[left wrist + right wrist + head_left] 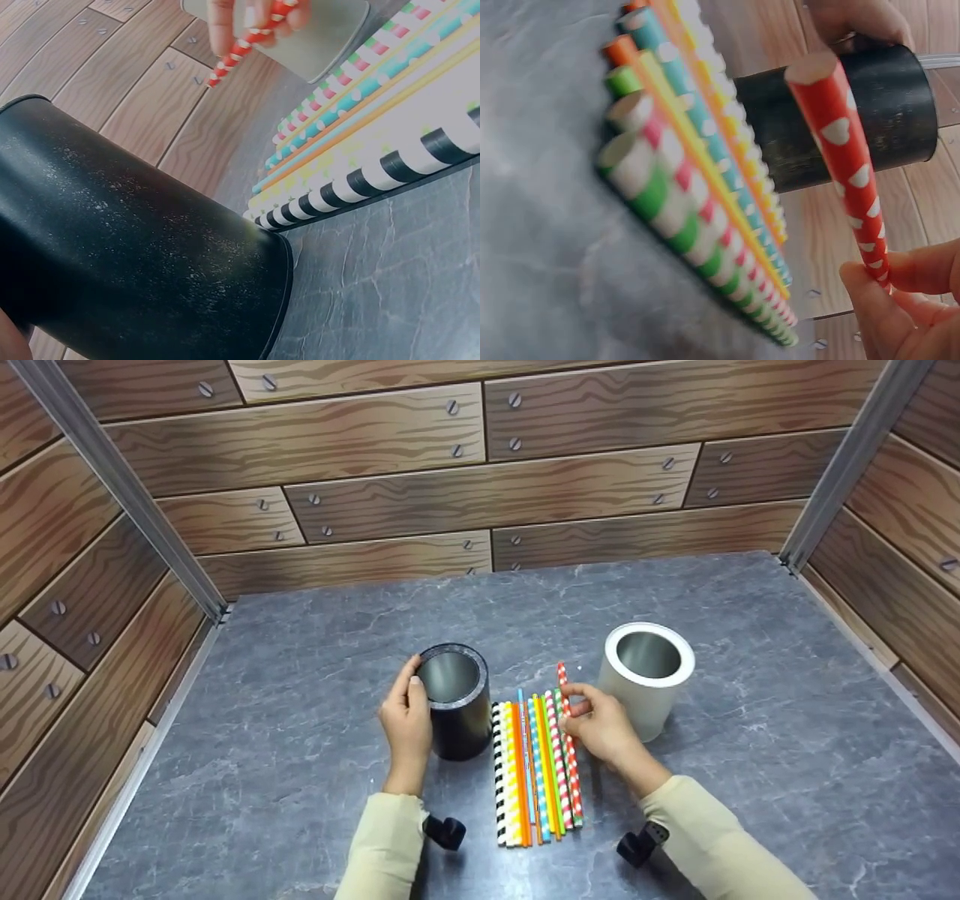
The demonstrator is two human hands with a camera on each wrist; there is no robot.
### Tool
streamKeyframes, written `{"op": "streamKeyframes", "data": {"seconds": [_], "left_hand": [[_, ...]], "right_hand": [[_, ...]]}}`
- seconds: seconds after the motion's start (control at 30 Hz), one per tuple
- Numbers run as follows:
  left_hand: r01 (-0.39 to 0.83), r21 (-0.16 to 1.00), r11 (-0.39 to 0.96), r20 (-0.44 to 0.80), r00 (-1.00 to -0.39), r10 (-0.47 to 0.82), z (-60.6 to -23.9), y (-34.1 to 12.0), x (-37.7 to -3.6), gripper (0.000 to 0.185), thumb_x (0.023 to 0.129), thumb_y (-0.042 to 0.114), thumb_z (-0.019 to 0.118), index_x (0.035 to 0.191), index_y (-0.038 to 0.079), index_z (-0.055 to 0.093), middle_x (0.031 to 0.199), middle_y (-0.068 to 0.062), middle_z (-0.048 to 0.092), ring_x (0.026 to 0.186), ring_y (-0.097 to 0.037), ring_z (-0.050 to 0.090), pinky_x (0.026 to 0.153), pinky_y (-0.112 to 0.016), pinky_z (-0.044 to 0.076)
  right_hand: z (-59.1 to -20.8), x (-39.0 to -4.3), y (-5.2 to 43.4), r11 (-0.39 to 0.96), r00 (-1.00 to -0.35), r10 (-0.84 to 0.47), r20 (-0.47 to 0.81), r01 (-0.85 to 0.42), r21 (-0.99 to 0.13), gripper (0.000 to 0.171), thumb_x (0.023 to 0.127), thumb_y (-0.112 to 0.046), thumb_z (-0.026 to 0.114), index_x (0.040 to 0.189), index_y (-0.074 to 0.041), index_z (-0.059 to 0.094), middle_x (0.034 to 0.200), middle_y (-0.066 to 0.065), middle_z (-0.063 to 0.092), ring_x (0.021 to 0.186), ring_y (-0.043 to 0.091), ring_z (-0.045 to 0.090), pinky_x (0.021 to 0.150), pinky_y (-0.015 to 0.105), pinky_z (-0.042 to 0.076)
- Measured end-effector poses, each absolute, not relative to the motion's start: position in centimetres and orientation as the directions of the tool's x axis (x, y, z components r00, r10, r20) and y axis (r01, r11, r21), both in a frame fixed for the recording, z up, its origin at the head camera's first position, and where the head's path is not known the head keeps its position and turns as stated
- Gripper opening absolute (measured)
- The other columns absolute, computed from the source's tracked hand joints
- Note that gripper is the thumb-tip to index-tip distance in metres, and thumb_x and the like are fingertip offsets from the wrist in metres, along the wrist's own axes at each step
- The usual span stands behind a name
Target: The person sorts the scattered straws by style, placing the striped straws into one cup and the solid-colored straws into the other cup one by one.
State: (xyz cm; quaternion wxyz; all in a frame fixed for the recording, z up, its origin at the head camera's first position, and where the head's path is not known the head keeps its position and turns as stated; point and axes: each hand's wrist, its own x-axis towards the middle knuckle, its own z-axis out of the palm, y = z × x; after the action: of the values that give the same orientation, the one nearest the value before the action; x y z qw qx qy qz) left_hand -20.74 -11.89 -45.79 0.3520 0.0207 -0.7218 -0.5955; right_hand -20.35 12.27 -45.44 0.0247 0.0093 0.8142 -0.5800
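Observation:
My left hand [406, 727] holds the left side of an upright black can-shaped cup [463, 729], its fingers near the rim. The right hand [606, 729] pinches a red paper straw with white hearts [847, 157] between thumb and fingers. That straw is raised off the table, above the right end of a row of straws. Side by side in the row lie a black-and-white striped straw [500, 780], a green-and-white striped straw [686, 238] and several others in yellow, orange, blue and pink. The black cup stands just left of the row.
A white can-shaped cup [637, 701] stands upright to the right of the straws, close behind the right hand. Its open top shows a grey inside. The grey marbled table [300, 682] is bordered by wood-patterned walls [390, 435] at the back and sides.

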Motion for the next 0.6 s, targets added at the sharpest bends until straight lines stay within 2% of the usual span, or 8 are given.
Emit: {"op": "streamKeyframes", "data": {"seconds": [0.17,0.43,0.6], "left_hand": [[0.393,0.873,0.289,0.486,-0.748,-0.452,-45.8,-11.9,-20.7,0.03,0.09,0.0,0.048,0.116,-0.002,0.062,0.116,-0.016,0.063,0.112,-0.026,0.057,0.097,-0.036,0.045],[0.39,0.873,0.293,0.486,-0.746,-0.456,-45.8,-11.9,-20.7,0.03,0.091,0.001,0.047,0.117,-0.003,0.062,0.117,-0.016,0.063,0.113,-0.027,0.056,0.098,-0.035,0.045],[0.384,0.877,0.29,0.479,-0.747,-0.461,-45.7,-11.7,-20.6,0.031,0.091,0.001,0.047,0.117,-0.003,0.062,0.117,-0.016,0.063,0.113,-0.026,0.057,0.098,-0.035,0.044]], "right_hand": [[-44.5,-20.7,12.0,0.216,-0.996,-0.008,-0.089,0.085,-0.973,0.04,0.078,0.009,0.061,0.118,0.006,0.052,0.076,0.006,0.054,0.06,0.009,0.055,0.054,0.024,0.053],[-43.2,-20.9,11.3,0.158,-0.998,0.003,-0.064,0.064,-0.985,0.034,0.08,0.01,0.059,0.114,0.015,0.054,0.077,0.005,0.053,0.064,0.005,0.053,0.062,0.023,0.056],[-42.2,-21.0,11.0,0.103,-0.998,0.004,-0.058,0.058,-0.993,0.029,0.079,0.01,0.058,0.108,0.014,0.055,0.076,0.004,0.051,0.062,0.006,0.052,0.056,0.018,0.051]]}}
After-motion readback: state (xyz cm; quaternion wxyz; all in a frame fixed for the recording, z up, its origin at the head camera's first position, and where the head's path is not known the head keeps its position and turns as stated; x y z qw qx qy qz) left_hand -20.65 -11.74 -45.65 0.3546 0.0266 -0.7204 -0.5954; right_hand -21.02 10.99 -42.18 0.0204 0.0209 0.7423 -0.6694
